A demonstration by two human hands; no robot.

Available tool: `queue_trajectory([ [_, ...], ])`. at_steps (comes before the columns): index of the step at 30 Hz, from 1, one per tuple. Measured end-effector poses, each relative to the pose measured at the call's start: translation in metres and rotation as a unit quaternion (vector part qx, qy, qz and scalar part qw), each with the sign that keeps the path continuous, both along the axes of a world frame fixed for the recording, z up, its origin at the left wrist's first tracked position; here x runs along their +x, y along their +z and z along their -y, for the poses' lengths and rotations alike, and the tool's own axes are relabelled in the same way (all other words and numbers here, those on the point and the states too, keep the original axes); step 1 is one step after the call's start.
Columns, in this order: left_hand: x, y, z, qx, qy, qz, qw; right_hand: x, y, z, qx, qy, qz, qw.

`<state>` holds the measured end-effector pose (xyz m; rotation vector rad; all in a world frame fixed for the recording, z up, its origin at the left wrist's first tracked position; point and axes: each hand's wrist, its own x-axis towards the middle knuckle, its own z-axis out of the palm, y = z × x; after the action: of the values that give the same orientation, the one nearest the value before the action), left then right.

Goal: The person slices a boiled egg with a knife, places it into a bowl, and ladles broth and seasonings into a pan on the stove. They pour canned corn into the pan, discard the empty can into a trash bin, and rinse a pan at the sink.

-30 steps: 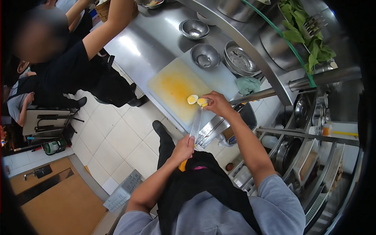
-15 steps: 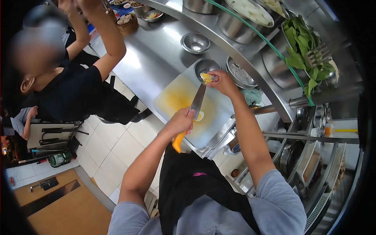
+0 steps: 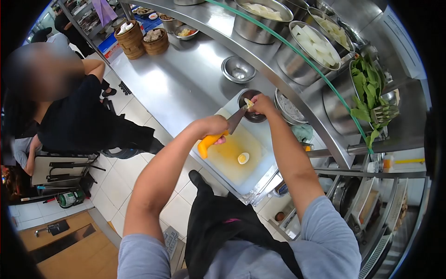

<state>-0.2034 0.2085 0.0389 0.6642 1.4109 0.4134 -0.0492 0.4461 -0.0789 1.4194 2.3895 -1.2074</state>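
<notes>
My left hand (image 3: 215, 127) is closed round the yellow handle of a knife (image 3: 237, 120). The blade points up and to the right, its tip at the egg piece (image 3: 249, 102) pinched in my right hand (image 3: 263, 105). White and some yellow show on that piece; my fingers hide part of it. Both the tip and the egg are over a small steel bowl (image 3: 256, 117) at the far end of the cutting board (image 3: 218, 159). On the board, which is smeared with yolk, lies a halved boiled egg (image 3: 243, 158), yolk side up.
Nested steel bowls (image 3: 238, 69) stand beyond the board, with bamboo steamers (image 3: 155, 42) farther left. A raised steel shelf (image 3: 304, 100) holds pots of cut vegetables and leafy greens (image 3: 367, 90). A co-worker in black (image 3: 83, 109) stands at the left.
My view has shifted, and the egg half on the board shows fully. Less yolk is visible at my right fingers. The co-worker's raised arms have come down.
</notes>
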Motion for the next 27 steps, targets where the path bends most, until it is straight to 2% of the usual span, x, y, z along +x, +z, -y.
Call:
queue_trajectory([
  [1, -0.003, 0.015, 0.007, 0.000, 0.000, 0.001, 1.000, -0.002, 0.001, 0.005, 0.000, 0.000, 0.001, 1.000],
  [3, -0.009, 0.044, 0.027, 0.007, -0.067, -0.091, 0.994, -0.005, 0.002, 0.014, 0.129, 0.048, 0.062, 0.989],
  [7, -0.012, 0.084, 0.079, 0.019, -0.095, -0.113, 0.989, -0.001, 0.008, 0.023, 0.206, 0.106, 0.083, 0.969],
  [9, -0.001, 0.099, 0.109, 0.004, -0.026, -0.107, 0.994, 0.009, 0.018, 0.033, 0.276, 0.090, 0.022, 0.957],
  [10, 0.004, 0.091, 0.126, -0.004, -0.031, -0.100, 0.994, 0.020, 0.026, 0.045, 0.268, 0.088, 0.029, 0.959],
  [12, 0.016, 0.070, 0.159, 0.034, 0.007, -0.097, 0.995, 0.040, 0.050, 0.069, 0.295, 0.028, -0.154, 0.942],
  [14, 0.044, 0.038, 0.188, 0.067, 0.026, -0.140, 0.988, 0.070, 0.062, 0.107, 0.198, -0.013, -0.187, 0.962],
  [16, 0.073, -0.019, 0.216, 0.157, -0.007, -0.264, 0.952, 0.098, 0.048, 0.145, 0.115, -0.044, -0.186, 0.975],
  [18, 0.107, -0.044, 0.226, 0.162, -0.022, -0.398, 0.903, 0.120, 0.031, 0.179, 0.086, -0.038, -0.169, 0.981],
  [20, 0.133, -0.051, 0.228, 0.164, -0.009, -0.404, 0.900, 0.130, 0.017, 0.209, 0.042, -0.074, -0.147, 0.985],
  [24, 0.172, -0.066, 0.225, 0.148, -0.036, -0.429, 0.890, 0.127, -0.009, 0.232, 0.084, -0.083, -0.161, 0.980],
  [27, 0.186, -0.062, 0.220, 0.138, -0.028, -0.428, 0.893, 0.127, -0.013, 0.231, 0.020, -0.129, -0.217, 0.967],
])
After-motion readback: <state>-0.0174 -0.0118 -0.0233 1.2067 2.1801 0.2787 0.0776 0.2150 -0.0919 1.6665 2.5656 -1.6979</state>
